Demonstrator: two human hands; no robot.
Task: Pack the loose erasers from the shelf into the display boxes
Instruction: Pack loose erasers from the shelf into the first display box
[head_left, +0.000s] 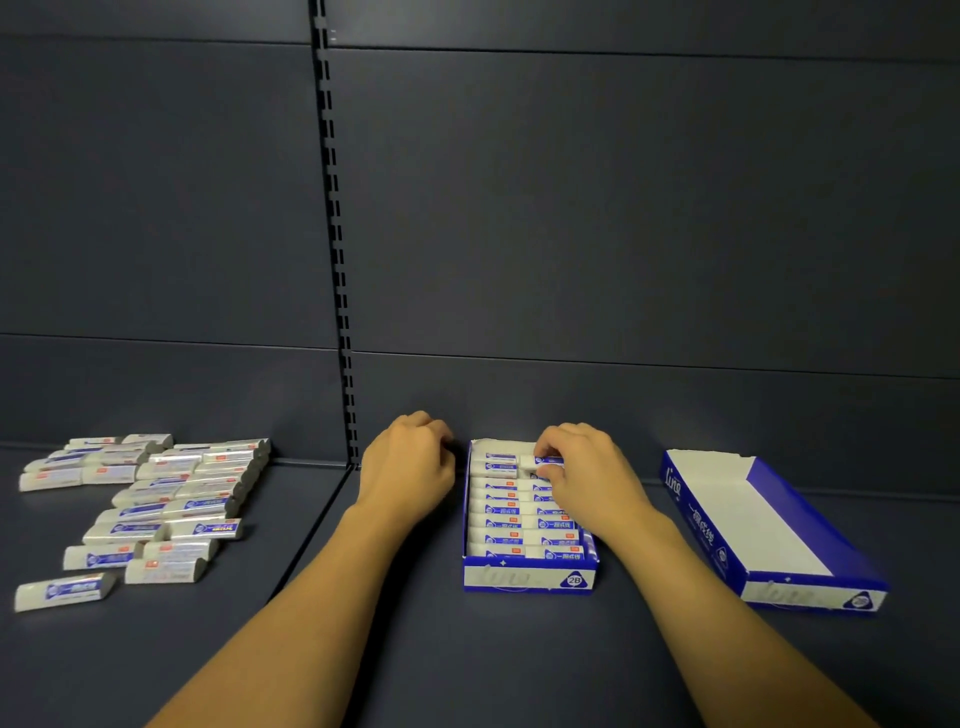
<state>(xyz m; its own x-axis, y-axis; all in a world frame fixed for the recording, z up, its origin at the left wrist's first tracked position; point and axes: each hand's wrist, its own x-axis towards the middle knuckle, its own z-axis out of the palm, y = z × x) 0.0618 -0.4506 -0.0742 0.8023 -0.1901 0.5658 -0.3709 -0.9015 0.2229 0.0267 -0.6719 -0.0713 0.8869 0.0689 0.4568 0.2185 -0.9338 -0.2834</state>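
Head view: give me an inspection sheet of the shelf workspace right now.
Surface: dark grey metal shelf.
Job's things: blue-and-white cardboard display box nearly full; empty matching box to its right; loose wrapped white erasers piled far left.
Clutter: nothing seen.
Hands: right hand pinches a white eraser at the full box's back row; left hand curled beside the box.
Cables: nothing seen.
Surroundings: dark back panels, slotted upright.

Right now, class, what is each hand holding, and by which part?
The right hand pinches a white rectangular eraser by its right end, over the filled blue-and-white cardboard display box. The left hand holds nothing visible.
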